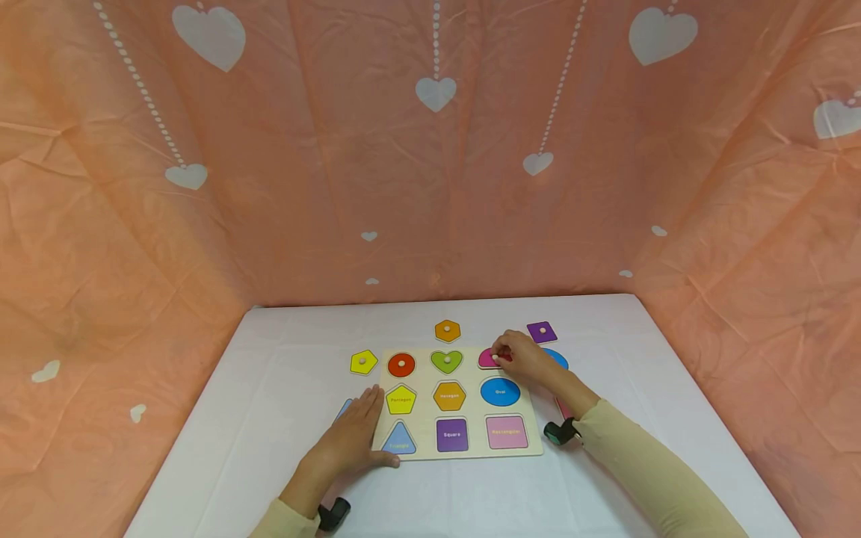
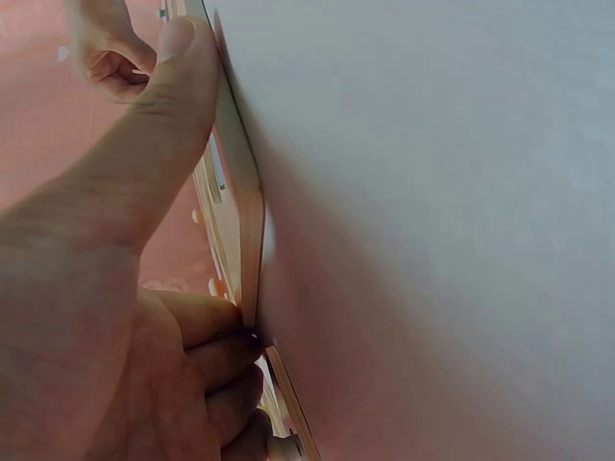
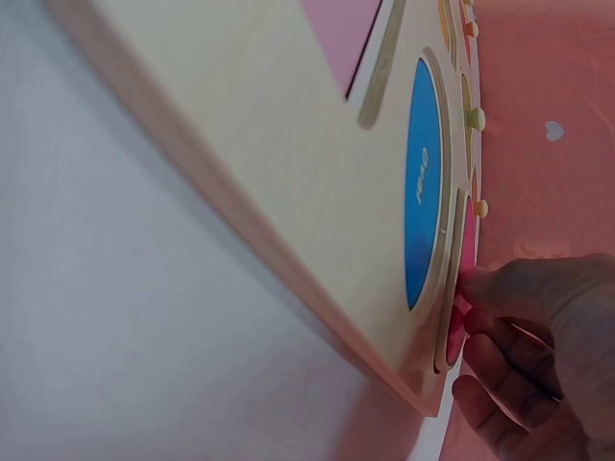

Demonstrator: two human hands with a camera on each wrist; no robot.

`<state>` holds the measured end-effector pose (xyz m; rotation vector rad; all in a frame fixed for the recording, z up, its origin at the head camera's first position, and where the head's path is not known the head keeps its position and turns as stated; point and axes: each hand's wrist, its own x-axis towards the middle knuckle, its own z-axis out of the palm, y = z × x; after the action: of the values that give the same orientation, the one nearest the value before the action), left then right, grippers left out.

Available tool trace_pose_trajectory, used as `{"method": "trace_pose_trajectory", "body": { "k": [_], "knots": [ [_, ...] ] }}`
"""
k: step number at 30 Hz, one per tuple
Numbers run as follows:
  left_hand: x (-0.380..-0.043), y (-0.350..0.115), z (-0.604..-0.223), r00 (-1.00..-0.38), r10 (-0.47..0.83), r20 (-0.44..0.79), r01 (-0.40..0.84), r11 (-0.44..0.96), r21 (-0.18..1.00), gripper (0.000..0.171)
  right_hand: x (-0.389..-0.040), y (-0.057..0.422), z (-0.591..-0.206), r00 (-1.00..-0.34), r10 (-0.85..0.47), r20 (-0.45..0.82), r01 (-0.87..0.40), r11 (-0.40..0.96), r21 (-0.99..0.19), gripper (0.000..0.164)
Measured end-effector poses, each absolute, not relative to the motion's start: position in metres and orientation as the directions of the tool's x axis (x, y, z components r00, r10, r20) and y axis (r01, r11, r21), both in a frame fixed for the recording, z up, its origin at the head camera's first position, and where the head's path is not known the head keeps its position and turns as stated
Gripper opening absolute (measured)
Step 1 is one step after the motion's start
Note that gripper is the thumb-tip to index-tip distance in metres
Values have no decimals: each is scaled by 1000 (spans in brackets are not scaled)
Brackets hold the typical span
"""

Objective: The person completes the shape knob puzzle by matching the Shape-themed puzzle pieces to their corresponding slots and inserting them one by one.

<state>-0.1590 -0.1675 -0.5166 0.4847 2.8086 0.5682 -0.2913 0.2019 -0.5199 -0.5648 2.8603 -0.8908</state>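
Observation:
A wooden shape puzzle board [image 1: 426, 441] lies on the white table. My right hand [image 1: 525, 357] pinches the small knob of a pink half-round puzzle piece [image 3: 469, 240] at the board's top right recess. Part of that piece is hidden behind the fingers. The left hand [image 1: 350, 433] rests against the board's near left corner, fingers extended along the left side and thumb [image 2: 183, 72] on the front edge. In the top row, a red circle piece [image 1: 401, 359] and a green heart piece [image 1: 447, 368] sit in their recesses. The lower recesses show printed shapes, including a blue oval [image 3: 420, 202].
Around the board lie a yellow pentagon piece [image 1: 363, 362], an orange hexagon piece [image 1: 447, 323] and a purple piece [image 1: 538, 326]. A blue piece [image 1: 557, 357] and a pink piece [image 1: 563, 408] are partly covered by the right arm. Another blue piece [image 1: 344, 408] shows beside the left hand.

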Motion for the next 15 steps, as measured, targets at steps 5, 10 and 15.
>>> {"method": "trace_pose_trajectory", "body": {
  "k": [5,10,15],
  "knots": [
    [-159,-167,-516,-916,366,-165,274,870,409,127,-292,202,-520,-926,-377,20,-323,764,-559,11],
    [-160,-167,-515,-914,372,-163,281,868,409,127,-293,202,-521,-925,-378,20,-326,768,-551,11],
    [-160,-168,-516,-914,372,-163,283,871,403,127,-292,203,-520,-924,-382,21,-330,766,-551,10]
  ]
}}
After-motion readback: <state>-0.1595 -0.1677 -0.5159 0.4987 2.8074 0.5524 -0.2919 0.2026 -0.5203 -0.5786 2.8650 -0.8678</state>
